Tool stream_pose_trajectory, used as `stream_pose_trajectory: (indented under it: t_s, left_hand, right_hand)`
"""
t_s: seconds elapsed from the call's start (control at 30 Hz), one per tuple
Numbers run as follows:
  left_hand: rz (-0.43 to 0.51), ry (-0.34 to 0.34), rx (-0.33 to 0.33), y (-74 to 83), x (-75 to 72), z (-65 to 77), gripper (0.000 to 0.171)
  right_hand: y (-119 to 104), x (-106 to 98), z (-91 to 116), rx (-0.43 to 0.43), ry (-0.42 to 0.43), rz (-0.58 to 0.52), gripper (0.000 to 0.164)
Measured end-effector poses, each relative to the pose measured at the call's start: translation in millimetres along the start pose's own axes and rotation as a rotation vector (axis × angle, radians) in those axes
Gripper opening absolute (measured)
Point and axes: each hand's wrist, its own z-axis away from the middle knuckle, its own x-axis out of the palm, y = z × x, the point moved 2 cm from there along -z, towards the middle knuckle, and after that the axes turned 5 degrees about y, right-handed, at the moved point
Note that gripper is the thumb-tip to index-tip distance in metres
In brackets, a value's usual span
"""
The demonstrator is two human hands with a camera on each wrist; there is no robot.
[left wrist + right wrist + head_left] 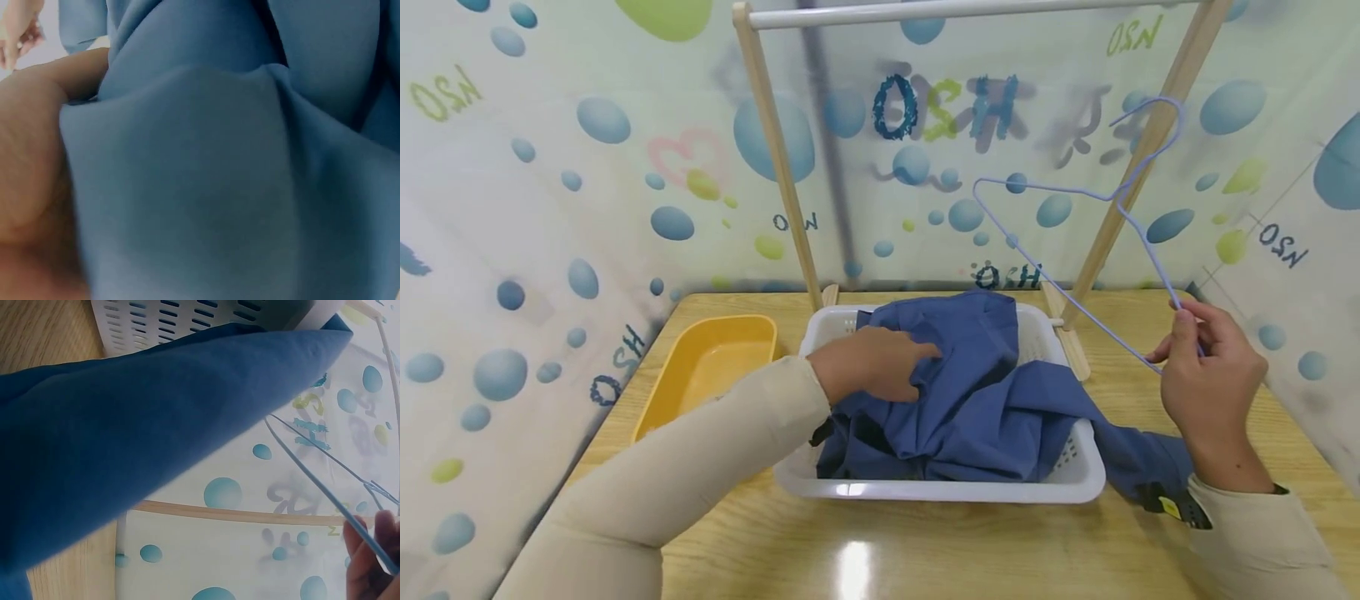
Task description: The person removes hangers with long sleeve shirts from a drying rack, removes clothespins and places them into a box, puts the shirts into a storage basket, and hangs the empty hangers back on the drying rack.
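Note:
Heaped in a white plastic basket (pixel 970 492) is a blue garment (pixel 962 333), part of which hangs over the basket's right rim to the table. My left hand (pixel 880 363) reaches over the heap, one finger stretched across the cloth. In the left wrist view, folds of the garment (pixel 187 175) hide most of that hand's fingers; I cannot tell whether they grip the cloth. To the right of the basket, my right hand (pixel 1213 371) pinches a thin light-purple wire hanger (pixel 1052 283) by one lower corner, its hook pointing up. The right wrist view shows fingers (pixel 359 556) around the wire.
Behind the basket stands a rack with wooden legs (pixel 782 158) and a white top bar (pixel 962 10). A yellow tray (pixel 700 367) lies left of the basket on the wooden table (pixel 760 542). A patterned sheet (pixel 887 192) closes off the back and sides.

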Motion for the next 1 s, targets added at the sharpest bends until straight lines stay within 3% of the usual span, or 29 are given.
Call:
stream_pose_trajectory:
  t_s: [0.2,0.37,0.67,1.0]
  left_hand:
    - [-0.076,-0.059,-0.017,8.8,7.9,-8.9,0.065]
    - [-0.102,-0.066,-0.003,14.6,15.4,-13.9,0.062]
    - [-0.062,-0.087,0.022,14.8,28.6,-26.9,0.064]
    - [-0.03,-0.018,0.08,15.4,26.0,-27.8,0.066]
  right_hand:
    - [2.7,0.6,-0.6,-0.019,-0.007,-0.012,0.025]
    - [4.2,0.7,-1.2,-0.028,-0.007,-0.015,0.025]
    - [2.7,1.3,-0.9,-0.029,-0.009,-0.031,0.025]
    - [3.4,1.9,0.2,-0.012,-0.024,-0.015,0.025]
